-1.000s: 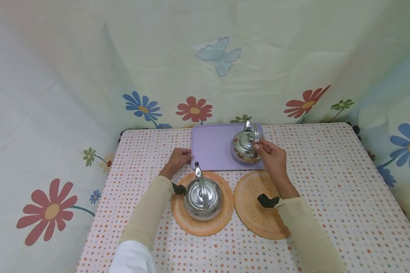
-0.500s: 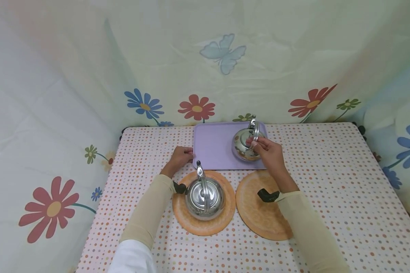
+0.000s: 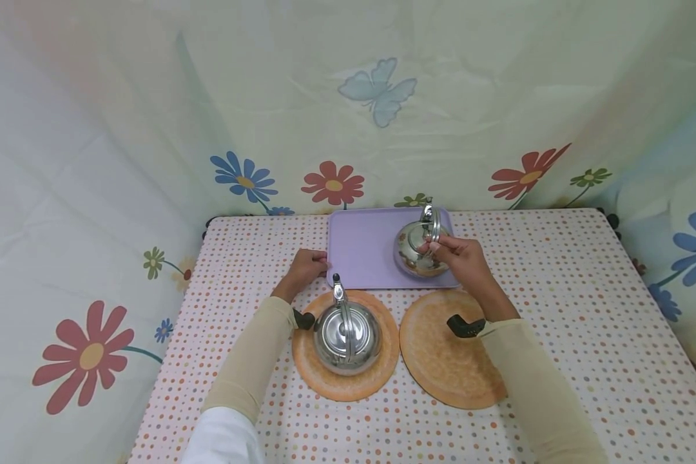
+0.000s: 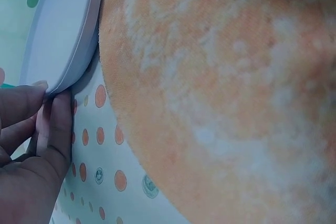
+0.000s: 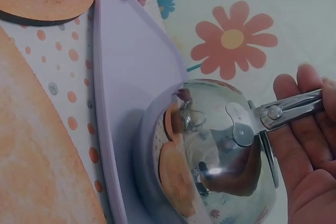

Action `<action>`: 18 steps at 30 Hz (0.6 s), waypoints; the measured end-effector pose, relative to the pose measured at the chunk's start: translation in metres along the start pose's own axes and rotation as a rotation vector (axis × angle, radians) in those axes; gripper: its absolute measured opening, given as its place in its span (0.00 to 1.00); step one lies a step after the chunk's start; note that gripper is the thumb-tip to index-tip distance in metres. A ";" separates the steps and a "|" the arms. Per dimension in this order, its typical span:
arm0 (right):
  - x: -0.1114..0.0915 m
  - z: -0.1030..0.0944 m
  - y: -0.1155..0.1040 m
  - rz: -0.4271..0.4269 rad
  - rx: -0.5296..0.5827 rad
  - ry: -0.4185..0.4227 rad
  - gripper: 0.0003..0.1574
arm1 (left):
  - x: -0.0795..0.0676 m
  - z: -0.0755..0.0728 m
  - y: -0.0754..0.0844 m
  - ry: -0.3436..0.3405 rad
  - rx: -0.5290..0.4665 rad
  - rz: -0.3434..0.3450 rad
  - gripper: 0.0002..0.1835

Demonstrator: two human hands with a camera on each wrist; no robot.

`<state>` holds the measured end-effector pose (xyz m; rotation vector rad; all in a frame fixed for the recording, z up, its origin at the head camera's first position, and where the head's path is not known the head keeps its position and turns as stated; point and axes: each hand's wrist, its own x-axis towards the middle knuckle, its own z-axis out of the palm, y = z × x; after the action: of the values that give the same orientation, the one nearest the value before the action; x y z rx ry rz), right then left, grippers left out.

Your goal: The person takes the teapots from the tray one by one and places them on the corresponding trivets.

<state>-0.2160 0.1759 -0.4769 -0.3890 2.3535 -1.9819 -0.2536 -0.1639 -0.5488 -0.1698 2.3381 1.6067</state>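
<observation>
My left hand (image 3: 307, 269) pinches the left edge of a purple tray (image 3: 356, 248), with the thumb above the rim and fingers below it in the left wrist view. On the tray's right part stands a shiny steel kettle (image 3: 408, 248), whose upright handle (image 5: 294, 109) my right hand (image 3: 464, 258) holds. In the right wrist view, fingers lie behind this handle and the kettle's base is against the tray. A second steel kettle (image 3: 339, 341) stands upright on the left round orange mat (image 3: 387, 361), nearer the body than the tray.
Another round orange mat (image 3: 441, 367) lies to the right, under my right forearm. A dotted cloth (image 3: 568, 290) covers the table. Flowered curtains (image 3: 301, 96) hang behind it and along both sides. Black wrist mounts (image 3: 464, 326) sit at each sleeve end.
My right wrist has shifted slightly to the right while the hand stays at the kettle's handle. The left hand, tray and second kettle hold their places; the head view has shifted slightly.
</observation>
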 end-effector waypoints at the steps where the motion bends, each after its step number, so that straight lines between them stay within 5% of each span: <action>1: -0.002 0.000 -0.002 -0.001 -0.004 -0.004 0.18 | 0.000 0.001 0.001 0.001 0.010 0.000 0.20; 18: -0.025 -0.013 -0.008 -0.026 -0.128 -0.048 0.17 | 0.001 0.001 0.000 -0.008 0.018 -0.037 0.21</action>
<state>-0.1929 0.1923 -0.4701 -0.4698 2.4647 -1.8162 -0.2542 -0.1634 -0.5497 -0.2011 2.3287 1.5655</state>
